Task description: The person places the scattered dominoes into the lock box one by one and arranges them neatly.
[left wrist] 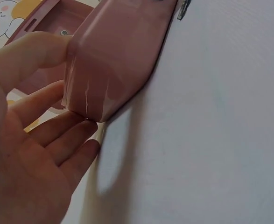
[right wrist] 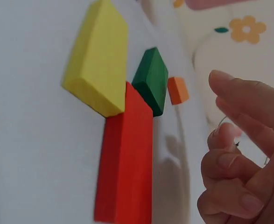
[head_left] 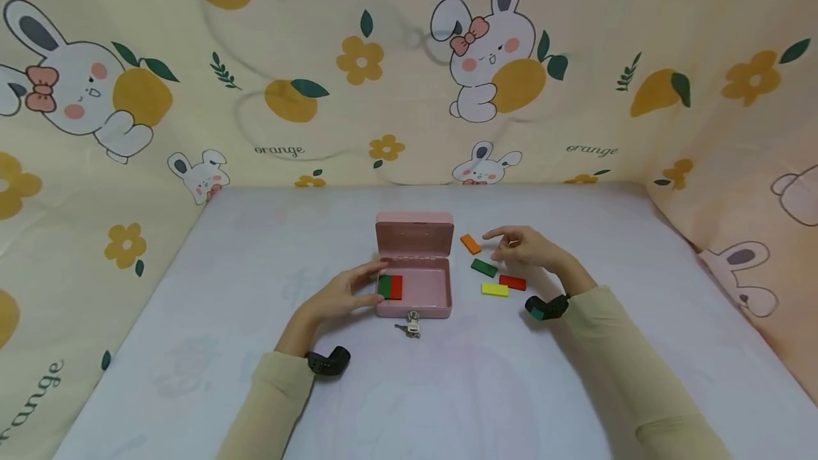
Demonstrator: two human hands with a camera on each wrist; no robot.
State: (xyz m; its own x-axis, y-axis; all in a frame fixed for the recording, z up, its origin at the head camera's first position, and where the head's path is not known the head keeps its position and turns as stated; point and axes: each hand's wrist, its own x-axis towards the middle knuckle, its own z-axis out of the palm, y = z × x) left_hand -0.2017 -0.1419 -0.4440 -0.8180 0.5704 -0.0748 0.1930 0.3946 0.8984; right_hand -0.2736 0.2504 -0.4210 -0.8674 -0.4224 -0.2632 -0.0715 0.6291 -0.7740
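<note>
A pink metal box [head_left: 434, 284] stands with its lid [head_left: 415, 238] raised at the back. Inside, against the left wall, a green block [head_left: 384, 287] and a red block [head_left: 396, 287] lie side by side. My left hand [head_left: 340, 294] holds the box's left end, thumb at one corner and fingers at the other. To the right of the box lie an orange block [head_left: 470, 243], a green block [right wrist: 151, 81], a red block [right wrist: 134, 158] and a yellow block [right wrist: 97, 60]. My right hand [head_left: 527, 247] hovers by them holding nothing, index finger extended, other fingers loosely bent.
A small metal lock with keys [head_left: 412, 325] hangs at the front of the box. The white table [head_left: 409, 403] meets a printed cloth backdrop [head_left: 396, 20] behind and at both sides. Each wrist wears a black camera band [head_left: 329, 360].
</note>
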